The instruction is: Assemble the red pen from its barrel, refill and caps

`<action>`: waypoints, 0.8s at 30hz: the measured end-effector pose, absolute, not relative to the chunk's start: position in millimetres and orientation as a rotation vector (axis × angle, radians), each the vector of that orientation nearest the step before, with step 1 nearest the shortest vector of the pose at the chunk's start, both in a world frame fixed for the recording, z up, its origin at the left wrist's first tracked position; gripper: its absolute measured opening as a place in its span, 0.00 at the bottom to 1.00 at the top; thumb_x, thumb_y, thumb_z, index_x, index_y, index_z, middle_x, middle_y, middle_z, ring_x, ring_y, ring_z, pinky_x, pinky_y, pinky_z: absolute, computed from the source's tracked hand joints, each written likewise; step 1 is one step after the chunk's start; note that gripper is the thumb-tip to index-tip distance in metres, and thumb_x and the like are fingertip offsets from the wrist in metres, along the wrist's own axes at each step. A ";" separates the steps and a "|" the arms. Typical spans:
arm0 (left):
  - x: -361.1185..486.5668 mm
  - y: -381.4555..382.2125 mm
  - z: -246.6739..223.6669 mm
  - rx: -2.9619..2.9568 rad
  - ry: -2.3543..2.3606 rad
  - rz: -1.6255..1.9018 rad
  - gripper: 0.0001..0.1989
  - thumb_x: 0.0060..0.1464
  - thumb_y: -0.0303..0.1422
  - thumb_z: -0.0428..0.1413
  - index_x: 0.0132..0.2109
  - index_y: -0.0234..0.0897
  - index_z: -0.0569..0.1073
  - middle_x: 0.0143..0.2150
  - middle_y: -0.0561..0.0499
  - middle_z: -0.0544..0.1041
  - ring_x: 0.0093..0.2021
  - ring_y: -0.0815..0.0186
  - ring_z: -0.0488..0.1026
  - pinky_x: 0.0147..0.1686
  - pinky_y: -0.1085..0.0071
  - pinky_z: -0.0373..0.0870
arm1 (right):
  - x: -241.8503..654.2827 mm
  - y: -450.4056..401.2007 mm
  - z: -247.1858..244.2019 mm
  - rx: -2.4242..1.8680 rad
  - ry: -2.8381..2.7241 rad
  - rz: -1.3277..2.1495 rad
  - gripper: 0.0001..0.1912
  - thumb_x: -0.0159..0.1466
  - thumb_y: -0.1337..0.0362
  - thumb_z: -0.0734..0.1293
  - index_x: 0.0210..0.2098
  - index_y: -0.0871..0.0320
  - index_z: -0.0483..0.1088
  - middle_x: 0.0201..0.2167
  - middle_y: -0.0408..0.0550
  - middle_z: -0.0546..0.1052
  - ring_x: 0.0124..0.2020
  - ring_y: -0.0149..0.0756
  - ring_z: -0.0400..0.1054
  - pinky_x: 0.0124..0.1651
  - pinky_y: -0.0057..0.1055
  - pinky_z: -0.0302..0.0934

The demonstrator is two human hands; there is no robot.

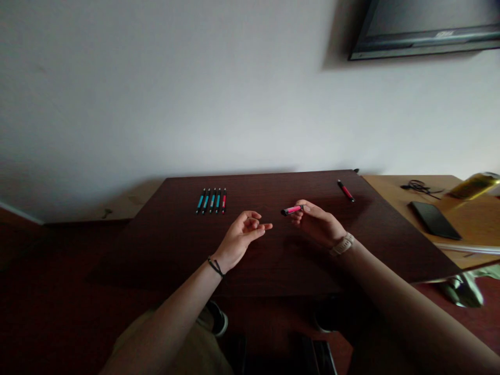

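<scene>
From the head camera, looking down over a dark wooden desk (175, 250) set against a pale wall. The right hand (318, 223) is up over the middle of the desk, fingertips pinched around a pink pen (291, 210) with a dark tip; the pen lies almost level, its tip pointing left toward the other hand, and it is held clear of the desk top. A light-coloured watch (342, 244) sits on that wrist. The left hand (244, 234) hovers just to the left of the pen, palm turned up, fingers loosely curled and grasping nothing; a thin black band (215, 266) circles its wrist. The two hands are near each other but apart.

Farther back on the desk, to the left, a neat row of five pens (211, 200) lies side by side, well away from both hands: the four on the left look blue and the one on the right red-pink, though at this distance the colours are hard to be sure of. At the back right, near the desk's edge, a single red pen (346, 190) lies at a slant.

To the right stands a lighter wooden table (394, 190), carrying a black phone (434, 220), a tangle of black cable (420, 186) and a blurred yellowish bottle (474, 185). A dark screen (425, 26) hangs on the wall, top right.
</scene>
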State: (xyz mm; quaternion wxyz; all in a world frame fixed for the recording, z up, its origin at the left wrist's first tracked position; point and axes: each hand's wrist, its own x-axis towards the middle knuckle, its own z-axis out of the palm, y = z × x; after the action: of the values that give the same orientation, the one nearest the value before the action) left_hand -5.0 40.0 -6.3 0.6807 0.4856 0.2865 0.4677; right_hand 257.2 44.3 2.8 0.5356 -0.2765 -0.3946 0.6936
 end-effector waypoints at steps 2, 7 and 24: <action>-4.0 38.5 -4.7 1.044 0.631 1.050 0.18 0.54 0.27 0.70 0.48 0.38 0.73 0.36 0.57 0.68 0.57 0.55 0.79 0.62 0.62 0.63 | 256.7 43.7 4.1 -0.629 -0.924 1.664 0.08 0.62 0.58 0.76 0.39 0.51 0.78 0.33 0.44 0.74 0.35 0.35 0.65 0.43 0.34 0.65; -2.0 35.6 -2.8 0.931 0.616 1.057 0.19 0.51 0.26 0.71 0.47 0.37 0.73 0.36 0.57 0.71 0.59 0.54 0.78 0.64 0.61 0.63 | 257.8 45.7 3.5 -0.643 -0.901 1.680 0.08 0.62 0.59 0.77 0.39 0.52 0.78 0.33 0.43 0.73 0.34 0.33 0.65 0.42 0.32 0.65; -1.2 42.2 -14.5 0.839 0.708 1.068 0.14 0.52 0.28 0.71 0.43 0.35 0.76 0.40 0.53 0.80 0.53 0.60 0.81 0.63 0.62 0.69 | 263.5 51.3 -3.7 -0.969 -0.952 1.469 0.15 0.58 0.55 0.80 0.40 0.54 0.79 0.34 0.44 0.74 0.32 0.33 0.63 0.34 0.32 0.58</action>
State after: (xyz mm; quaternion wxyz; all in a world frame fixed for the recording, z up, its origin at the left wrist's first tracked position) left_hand -1.2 42.2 -14.5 0.7208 0.3799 0.3204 0.4832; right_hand 263.5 51.3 -3.7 0.5400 -0.4077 -0.4007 0.6178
